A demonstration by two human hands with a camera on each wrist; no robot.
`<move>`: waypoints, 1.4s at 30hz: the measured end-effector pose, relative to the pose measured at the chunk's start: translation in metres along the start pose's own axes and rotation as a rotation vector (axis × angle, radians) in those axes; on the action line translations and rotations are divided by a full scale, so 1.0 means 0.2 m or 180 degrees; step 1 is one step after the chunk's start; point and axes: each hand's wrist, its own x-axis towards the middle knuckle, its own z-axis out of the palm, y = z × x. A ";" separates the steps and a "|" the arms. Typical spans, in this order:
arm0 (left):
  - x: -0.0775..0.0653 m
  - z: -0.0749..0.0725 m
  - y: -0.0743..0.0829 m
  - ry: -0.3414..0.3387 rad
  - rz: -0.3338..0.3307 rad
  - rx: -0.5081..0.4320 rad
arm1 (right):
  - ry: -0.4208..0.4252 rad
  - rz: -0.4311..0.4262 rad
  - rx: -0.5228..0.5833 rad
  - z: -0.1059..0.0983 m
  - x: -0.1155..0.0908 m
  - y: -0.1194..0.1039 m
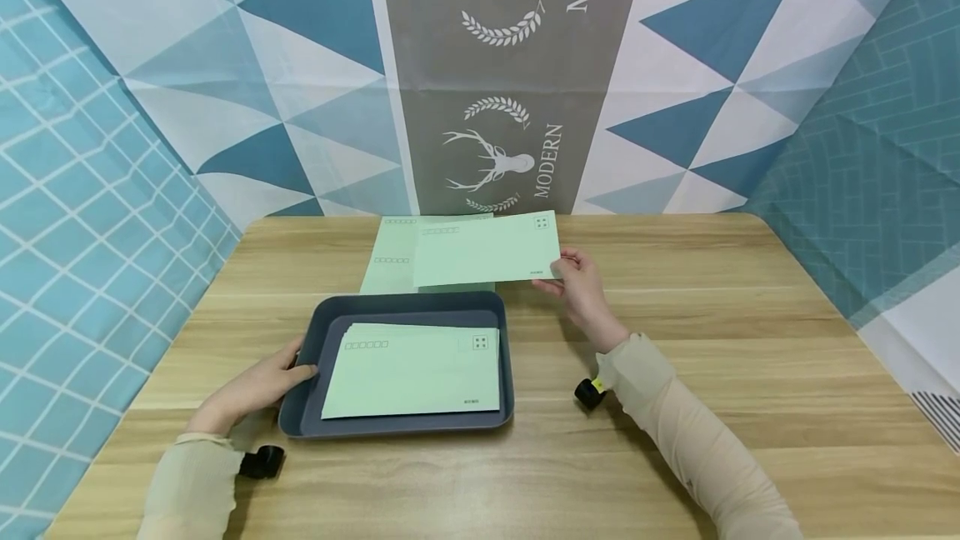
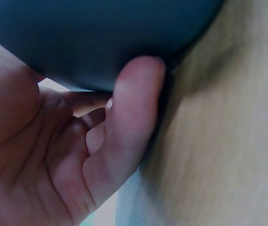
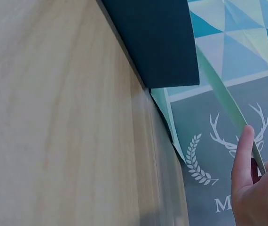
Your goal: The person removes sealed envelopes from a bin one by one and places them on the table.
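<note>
A dark grey tray [image 1: 397,427] holds a stack of pale green envelopes [image 1: 412,377]. At its left side, my left hand [image 1: 258,382] grips the tray wall, thumb over the rim; the left wrist view shows the fingers [image 2: 136,103] against the outside of the tray [image 2: 101,42]. My right hand [image 1: 585,290] pinches one pale green envelope [image 1: 480,252] by its lower right corner, behind the tray. That envelope is raised at a tilt and seen nearly edge-on in the right wrist view. Beneath it, more green envelopes [image 1: 386,265] lie at the table's back edge, partly hidden.
The wooden table [image 1: 675,440] ends at the back against a patterned curtain [image 1: 315,65] with deer prints. Blue tile-patterned cloth [image 1: 75,215] hangs at the left. Black wrist cameras [image 1: 262,462] sit on both wrists.
</note>
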 end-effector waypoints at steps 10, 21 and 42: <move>0.00 0.00 0.00 -0.0004 0.0004 -0.0019 | 0.0090 0.0045 0.0156 -0.03 0.05 -0.03; 0.00 0.00 0.00 0.0018 0.0002 -0.0001 | 0.0316 0.0118 0.0239 -0.12 0.12 -0.07; 0.00 0.00 -0.01 0.0081 0.0051 0.0060 | 0.0727 0.0344 0.0395 -0.26 0.20 -0.09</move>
